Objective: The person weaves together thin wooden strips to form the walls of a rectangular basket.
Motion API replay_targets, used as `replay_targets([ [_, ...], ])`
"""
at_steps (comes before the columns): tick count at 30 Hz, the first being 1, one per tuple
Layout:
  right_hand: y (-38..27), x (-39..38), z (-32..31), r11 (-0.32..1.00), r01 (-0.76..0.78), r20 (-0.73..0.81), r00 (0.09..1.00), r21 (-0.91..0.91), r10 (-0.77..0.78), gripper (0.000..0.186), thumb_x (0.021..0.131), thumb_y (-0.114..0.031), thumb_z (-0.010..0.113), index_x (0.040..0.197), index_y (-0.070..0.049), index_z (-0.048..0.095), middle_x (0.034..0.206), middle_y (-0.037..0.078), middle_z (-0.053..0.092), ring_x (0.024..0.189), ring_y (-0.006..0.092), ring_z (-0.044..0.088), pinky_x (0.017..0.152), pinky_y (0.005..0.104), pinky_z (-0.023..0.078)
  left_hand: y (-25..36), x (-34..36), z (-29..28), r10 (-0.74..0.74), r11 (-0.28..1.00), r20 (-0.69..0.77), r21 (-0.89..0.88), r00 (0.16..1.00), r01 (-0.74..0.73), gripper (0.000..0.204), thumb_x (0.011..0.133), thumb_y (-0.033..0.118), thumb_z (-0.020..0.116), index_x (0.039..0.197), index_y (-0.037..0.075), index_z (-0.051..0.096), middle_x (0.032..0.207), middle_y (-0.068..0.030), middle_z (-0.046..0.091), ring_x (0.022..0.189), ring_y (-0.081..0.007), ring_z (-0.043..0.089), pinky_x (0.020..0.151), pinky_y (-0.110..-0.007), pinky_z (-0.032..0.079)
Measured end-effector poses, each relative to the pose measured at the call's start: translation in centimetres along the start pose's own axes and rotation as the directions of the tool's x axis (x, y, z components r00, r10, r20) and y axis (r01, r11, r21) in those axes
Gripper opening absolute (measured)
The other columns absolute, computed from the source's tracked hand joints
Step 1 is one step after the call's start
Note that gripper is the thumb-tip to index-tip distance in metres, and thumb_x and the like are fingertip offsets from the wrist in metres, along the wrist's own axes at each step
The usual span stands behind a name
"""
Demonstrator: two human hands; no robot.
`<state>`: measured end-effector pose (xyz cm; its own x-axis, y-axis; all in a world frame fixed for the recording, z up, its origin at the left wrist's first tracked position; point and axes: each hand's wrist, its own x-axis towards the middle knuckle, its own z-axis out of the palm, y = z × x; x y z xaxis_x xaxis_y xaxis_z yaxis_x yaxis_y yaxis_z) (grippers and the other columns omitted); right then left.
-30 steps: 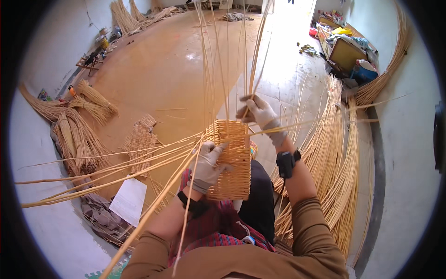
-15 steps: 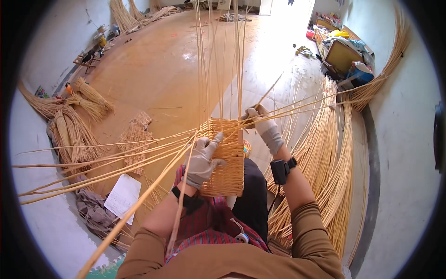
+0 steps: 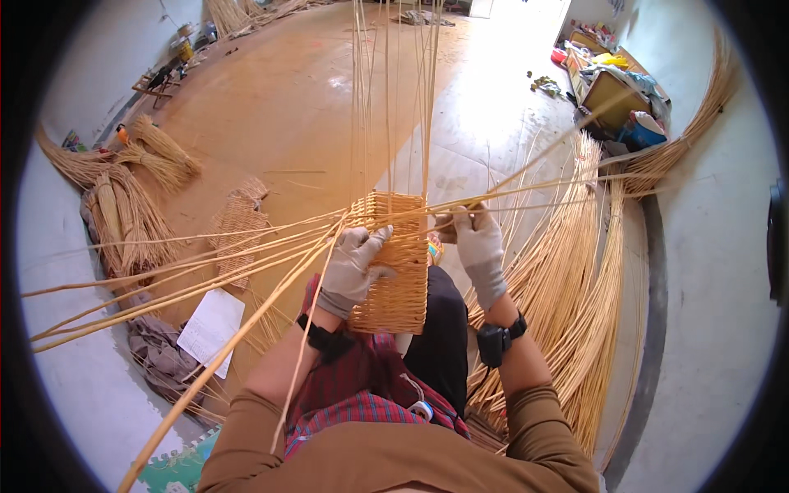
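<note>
A narrow woven wicker panel (image 3: 404, 287) stands before my lap, with long thin upright rods (image 3: 430, 99) rising from its far end. My gloved left hand (image 3: 352, 267) grips the panel's left edge, its thumb and a finger lying across the weave. Several loose willow rods fan out leftward beside it, among them a thick one (image 3: 185, 408) running toward the lower left. Right of the panel's top, my gloved right hand (image 3: 478, 246) is closed with its fingertips on a willow rod (image 3: 542, 156), which slants up to the right and is blurred. Other rods cross just above that hand.
Large bundles of willow rods (image 3: 567, 320) lie along the right side. More bundles (image 3: 123, 218) rest by the left wall, near a loose woven piece (image 3: 240, 230) and a white sheet (image 3: 212, 329). A cluttered box (image 3: 612, 99) stands at the far right.
My right hand has moved slightly down and turned. The rod by it now reaches farther up and right. My left hand stays on the panel; the whole view has shifted a little.
</note>
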<state>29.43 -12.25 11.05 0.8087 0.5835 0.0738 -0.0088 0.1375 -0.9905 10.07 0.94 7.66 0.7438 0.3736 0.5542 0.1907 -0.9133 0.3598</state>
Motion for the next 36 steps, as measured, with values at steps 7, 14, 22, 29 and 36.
replay_targets([
  [7,2.3,-2.6,-0.2,0.993,-0.008,-0.074,0.997,0.117,0.016,0.021,0.109,-0.02,0.056,0.109,0.0,0.064,0.094,0.01,0.073,0.084,0.0172,0.074,0.071,0.0303,0.063,0.6,0.7,-0.2,-0.007,0.998,0.038,0.06,0.999,0.004,0.078,0.068,0.038,0.089,0.139,0.015,0.065,0.109,-0.0096,0.058,0.105,-0.0312,0.056,0.094,-0.045,0.045],
  [14,-1.0,-5.5,1.2,0.125,0.744,0.529,0.572,-0.656,-0.627,0.045,0.086,-0.041,0.077,0.112,-0.005,0.071,0.114,0.008,0.068,0.11,0.0333,0.064,0.099,0.049,0.049,0.1,1.0,-0.8,-0.029,0.998,0.083,-0.046,0.996,0.033,0.066,0.073,0.022,0.088,0.135,0.013,0.067,0.115,-0.0126,0.06,0.109,-0.0344,0.059,0.096,-0.045,0.049],
  [22,5.4,-2.2,3.7,-0.071,0.6,0.49,0.573,-0.797,-0.657,0.048,0.087,-0.052,0.07,0.102,-0.006,0.067,0.109,0.009,0.062,0.112,0.034,0.055,0.092,0.0489,0.044,0.7,1.7,-0.8,-0.01,1.0,0.165,0.011,0.986,0.009,0.053,0.08,0.008,0.072,0.132,0.016,0.067,0.114,-0.0131,0.059,0.106,-0.0354,0.058,0.091,-0.046,0.048],
  [29,6.6,-3.0,4.6,0.123,0.676,0.503,0.645,-0.726,-0.575,0.034,0.085,-0.028,0.067,0.11,-0.004,0.065,0.111,0.018,0.063,0.108,0.0368,0.06,0.096,0.0548,0.045,1.7,-1.0,-0.6,0.068,0.991,0.003,0.113,0.998,-0.068,0.05,0.082,0.005,0.063,0.132,0.007,0.065,0.122,-0.0153,0.066,0.118,-0.0361,0.06,0.103,-0.048,0.044],
  [36,7.7,-4.5,0.9,0.934,0.296,-0.005,0.953,-0.202,-0.303,0.033,0.094,-0.023,0.076,0.117,-0.003,0.064,0.108,0.01,0.07,0.099,0.0242,0.069,0.092,0.0391,0.055,5.0,3.1,0.7,0.043,0.997,-0.121,-0.053,0.992,-0.05,0.044,0.091,0.006,0.058,0.134,-0.002,0.058,0.122,-0.0211,0.066,0.117,-0.0398,0.063,0.1,-0.047,0.051],
])
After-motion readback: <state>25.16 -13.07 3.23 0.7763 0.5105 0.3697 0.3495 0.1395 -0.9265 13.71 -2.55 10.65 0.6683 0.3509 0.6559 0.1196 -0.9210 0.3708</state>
